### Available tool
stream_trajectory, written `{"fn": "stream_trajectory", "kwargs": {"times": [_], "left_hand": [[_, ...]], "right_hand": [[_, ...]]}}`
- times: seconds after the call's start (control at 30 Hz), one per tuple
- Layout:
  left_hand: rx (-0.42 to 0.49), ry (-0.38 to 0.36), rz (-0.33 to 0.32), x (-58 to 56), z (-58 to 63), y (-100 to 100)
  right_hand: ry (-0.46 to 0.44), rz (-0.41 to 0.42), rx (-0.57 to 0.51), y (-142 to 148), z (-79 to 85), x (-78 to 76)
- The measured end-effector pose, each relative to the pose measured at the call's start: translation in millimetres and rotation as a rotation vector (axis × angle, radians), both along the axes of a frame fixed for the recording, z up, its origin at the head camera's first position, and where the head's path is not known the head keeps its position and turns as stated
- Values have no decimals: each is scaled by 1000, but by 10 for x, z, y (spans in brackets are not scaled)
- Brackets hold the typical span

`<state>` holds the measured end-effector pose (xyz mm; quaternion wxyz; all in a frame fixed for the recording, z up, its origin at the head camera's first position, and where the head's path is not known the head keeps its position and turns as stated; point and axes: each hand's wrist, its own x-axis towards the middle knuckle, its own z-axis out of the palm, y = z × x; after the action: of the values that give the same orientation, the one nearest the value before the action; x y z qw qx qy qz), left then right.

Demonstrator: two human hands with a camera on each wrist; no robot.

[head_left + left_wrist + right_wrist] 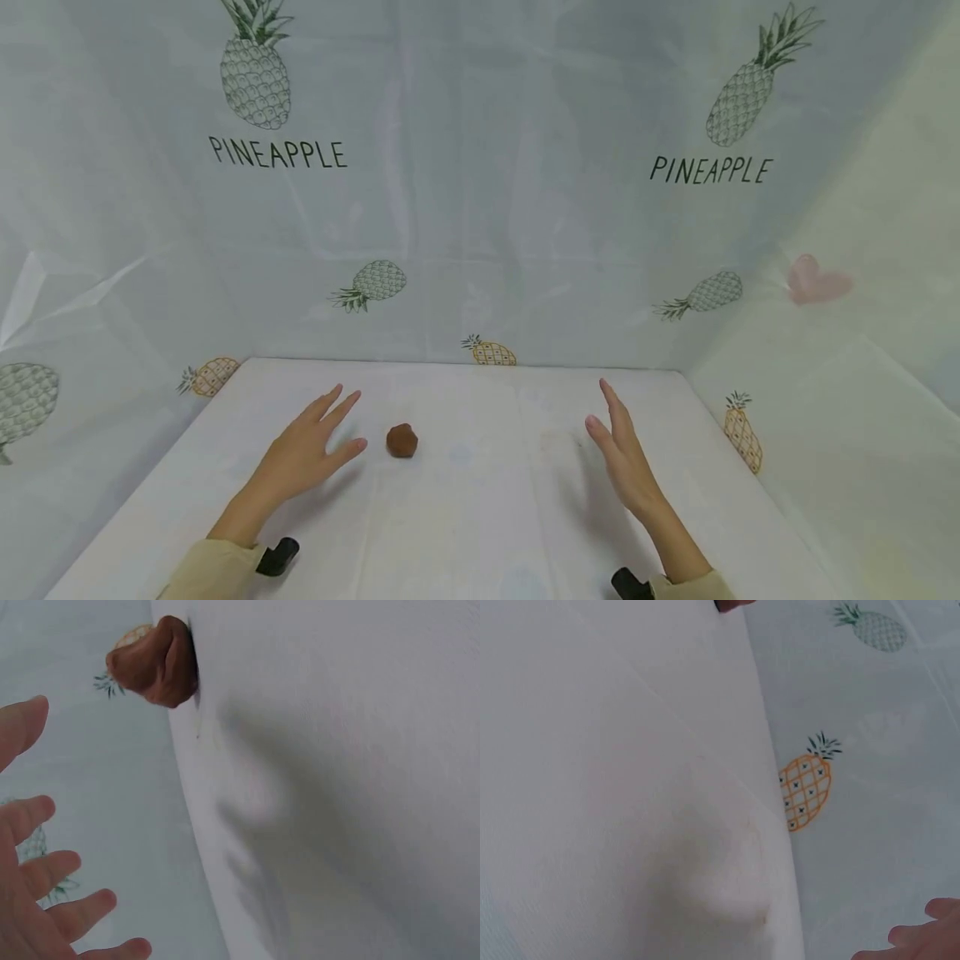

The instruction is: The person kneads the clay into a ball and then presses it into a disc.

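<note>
A brown, uneven lump that looks like clay or dough lies on the white tabletop, left of centre in the head view. The left wrist view shows folds in the lump. My left hand hovers just left of it, fingers spread and thumb pointing its way, not touching. Farther right, my right hand is raised over the table with its fingers extended and holds nothing. Only fingertips of the right hand show at the corner of the right wrist view, while a sliver of the lump appears at its top edge.
The white table meets a pale curtain printed with pineapples at its back edge. Similar sheeting hangs along the left and right sides. A black wrist device sits at the left sleeve, another at the right.
</note>
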<state>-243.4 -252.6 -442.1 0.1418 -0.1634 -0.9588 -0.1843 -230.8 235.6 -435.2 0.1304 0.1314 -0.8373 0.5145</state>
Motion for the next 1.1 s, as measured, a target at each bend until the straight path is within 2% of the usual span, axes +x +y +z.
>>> {"fn": "stream_trajectory", "kwargs": {"times": [0.17,0.53,0.87,1.1], "left_hand": [[45,-27,-26,-33,-12,94],[135,-121,-71,-185,-125,279],[184,-172,-93,-256,-147,437],[206,-209,-93,-297,-171,516]], "right_hand": [[-89,45,-151,-120,-62,-32],[-214,115,-354,-251,-109,-78],[-257,174,-459,-344,-141,-87],[-311,142,-468,-455,-158,-99]]}}
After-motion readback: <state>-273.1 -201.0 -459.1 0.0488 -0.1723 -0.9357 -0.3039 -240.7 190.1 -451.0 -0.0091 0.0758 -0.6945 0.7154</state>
